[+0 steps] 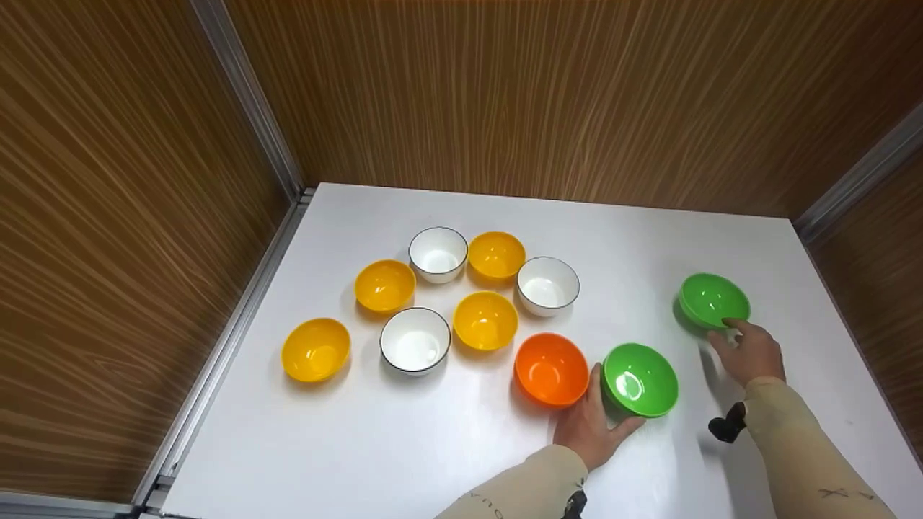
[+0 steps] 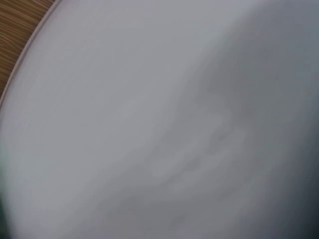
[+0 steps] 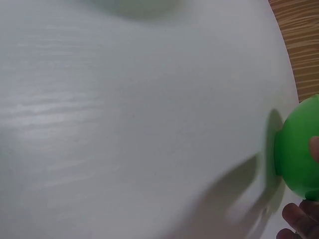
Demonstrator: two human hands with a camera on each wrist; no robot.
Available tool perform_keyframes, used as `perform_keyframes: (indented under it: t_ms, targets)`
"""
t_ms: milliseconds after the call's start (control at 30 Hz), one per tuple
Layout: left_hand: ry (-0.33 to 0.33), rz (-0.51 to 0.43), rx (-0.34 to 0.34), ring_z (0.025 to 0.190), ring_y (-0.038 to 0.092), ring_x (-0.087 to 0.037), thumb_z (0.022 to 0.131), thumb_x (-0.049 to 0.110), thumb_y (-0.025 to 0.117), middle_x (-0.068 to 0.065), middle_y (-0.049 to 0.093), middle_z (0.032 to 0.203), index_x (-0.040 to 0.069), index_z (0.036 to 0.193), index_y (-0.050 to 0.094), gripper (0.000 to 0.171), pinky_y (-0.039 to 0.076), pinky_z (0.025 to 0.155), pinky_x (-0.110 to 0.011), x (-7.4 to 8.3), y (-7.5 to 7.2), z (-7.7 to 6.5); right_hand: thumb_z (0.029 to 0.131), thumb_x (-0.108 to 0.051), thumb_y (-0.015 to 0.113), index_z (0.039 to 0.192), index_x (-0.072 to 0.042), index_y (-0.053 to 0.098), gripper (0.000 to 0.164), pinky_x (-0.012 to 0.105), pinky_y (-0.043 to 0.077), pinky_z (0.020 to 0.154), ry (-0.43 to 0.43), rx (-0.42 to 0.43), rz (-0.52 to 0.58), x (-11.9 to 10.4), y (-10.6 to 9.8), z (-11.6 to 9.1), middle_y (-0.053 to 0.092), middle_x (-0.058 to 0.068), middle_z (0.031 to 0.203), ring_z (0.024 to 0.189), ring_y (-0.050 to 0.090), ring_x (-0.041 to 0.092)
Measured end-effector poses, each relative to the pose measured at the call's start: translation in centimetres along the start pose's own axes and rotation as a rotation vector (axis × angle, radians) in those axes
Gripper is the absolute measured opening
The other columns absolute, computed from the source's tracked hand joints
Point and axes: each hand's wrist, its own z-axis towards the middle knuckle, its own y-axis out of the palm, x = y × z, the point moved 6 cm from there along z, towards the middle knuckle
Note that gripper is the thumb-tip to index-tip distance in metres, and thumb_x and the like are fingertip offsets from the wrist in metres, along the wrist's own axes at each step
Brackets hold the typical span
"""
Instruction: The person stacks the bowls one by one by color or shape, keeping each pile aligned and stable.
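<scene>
My left hand (image 1: 593, 429) has its fingers along the left side of a green bowl (image 1: 640, 380) and its thumb at the near rim, holding it between them. Just left of those fingers stands an orange bowl (image 1: 551, 369). Farther right, my right hand (image 1: 751, 351) pinches the near rim of a second green bowl (image 1: 714, 299). That bowl's outer side (image 3: 299, 149) shows at the edge of the right wrist view, beside some fingertips (image 3: 294, 215). Only the white tabletop and a blurred shadow fill most of the left wrist view.
Left of the orange bowl stand several yellow bowls (image 1: 485, 321) and three white bowls with dark rims (image 1: 415, 340), close together. One yellow bowl (image 1: 316, 350) sits farthest left. Wood-grain panels (image 1: 505, 101) wall the white table (image 1: 346, 447) at its back and sides.
</scene>
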Motion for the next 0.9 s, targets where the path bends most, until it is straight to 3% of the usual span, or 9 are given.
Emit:
perform_keyframes:
  t_ms: [500, 700, 900]
  targets:
    - [-0.023, -0.032, -0.02, 0.137, 0.034, -0.015, 0.078, 0.073, 0.055, -0.001, 0.031, 0.154, 0.014, 0.153, 0.016, 0.103, 0.036, 0.109, -0.034, -0.13, 0.26, 0.2, 0.095, -0.036, 0.057, 0.129, 0.01, 0.048, 0.058, 0.063, 0.042, 0.087, 0.01, -0.01, 0.0, 0.04, 0.01, 0.18, 0.047, 0.039, 0.123, 0.111, 0.047, 0.052]
    - [-0.039, -0.031, -0.019, 0.138, 0.034, -0.014, 0.078, 0.074, 0.054, 0.0, 0.031, 0.154, 0.015, 0.153, 0.016, 0.103, 0.036, 0.109, -0.035, -0.19, 0.26, 0.12, 0.09, -0.047, 0.062, 0.127, 0.01, 0.048, 0.07, 0.061, 0.044, 0.085, 0.029, -0.041, 0.019, 0.21, 0.21, 0.11, 0.048, 0.037, 0.122, 0.111, 0.047, 0.051]
    - [-0.008, -0.019, -0.008, 0.137, 0.034, -0.013, 0.08, 0.072, 0.054, -0.002, 0.033, 0.153, 0.013, 0.153, 0.017, 0.101, 0.035, 0.11, -0.032, -0.05, 0.2, 0.1, 0.084, -0.055, 0.065, 0.121, 0.012, 0.046, 0.079, 0.052, 0.047, 0.078, 0.046, -0.048, 0.023, 0.3, 0.4, -0.11, 0.049, 0.034, 0.118, 0.105, 0.049, 0.047]
